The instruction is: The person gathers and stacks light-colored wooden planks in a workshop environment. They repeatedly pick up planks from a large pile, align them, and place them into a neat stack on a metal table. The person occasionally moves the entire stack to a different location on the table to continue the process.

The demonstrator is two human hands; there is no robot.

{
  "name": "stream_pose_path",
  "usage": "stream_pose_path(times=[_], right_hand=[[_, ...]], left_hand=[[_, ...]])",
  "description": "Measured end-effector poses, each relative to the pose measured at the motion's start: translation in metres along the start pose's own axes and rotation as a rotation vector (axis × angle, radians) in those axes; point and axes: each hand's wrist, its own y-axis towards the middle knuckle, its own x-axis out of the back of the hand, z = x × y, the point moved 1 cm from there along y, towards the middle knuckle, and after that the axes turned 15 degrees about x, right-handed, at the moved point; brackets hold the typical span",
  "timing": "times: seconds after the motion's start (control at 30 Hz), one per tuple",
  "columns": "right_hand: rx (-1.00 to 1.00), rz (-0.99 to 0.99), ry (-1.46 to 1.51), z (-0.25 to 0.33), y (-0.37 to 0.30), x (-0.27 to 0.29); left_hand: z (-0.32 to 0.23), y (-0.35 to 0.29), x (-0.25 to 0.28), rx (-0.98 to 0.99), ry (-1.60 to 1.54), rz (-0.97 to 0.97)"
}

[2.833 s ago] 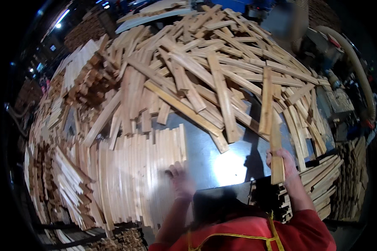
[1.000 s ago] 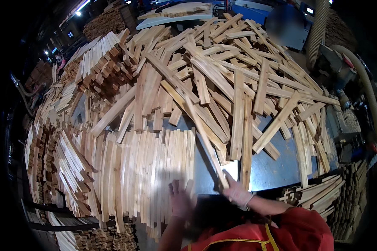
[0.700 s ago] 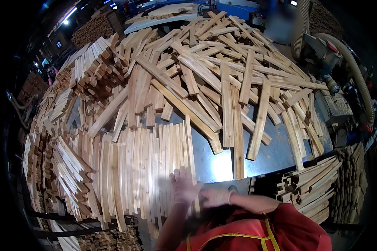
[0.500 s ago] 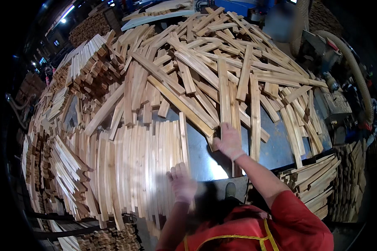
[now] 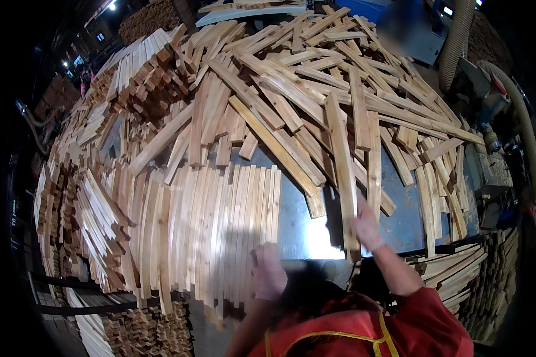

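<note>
Right hand (image 5: 368, 229) grasping long pale-wood slat (image 5: 342, 178); left hand (image 5: 269, 272), unclenched, resting by aligned pale-wood row (image 5: 211, 223); large jumbled wooden-slat heap (image 5: 275, 81) lying unaligned on grey metal counter (image 5: 408, 217).

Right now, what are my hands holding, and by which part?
Your right hand holds a long, pale-brown wooden board by its right edge, toward the near end; left hand seems empty.
</note>
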Motion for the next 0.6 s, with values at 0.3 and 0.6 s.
stream_pose_path(times=[0.3, 0.6], right_hand=[[-0.432, 0.596, -0.299, -0.002, -0.160, -0.136], [0.294, 0.341, -0.833, -0.008, 0.062, -0.098]], left_hand=[[0.006, 0.022, 0.005, -0.174, 0.088, -0.080], [-0.006, 0.017, 0.008, -0.120, 0.220, -0.112]])
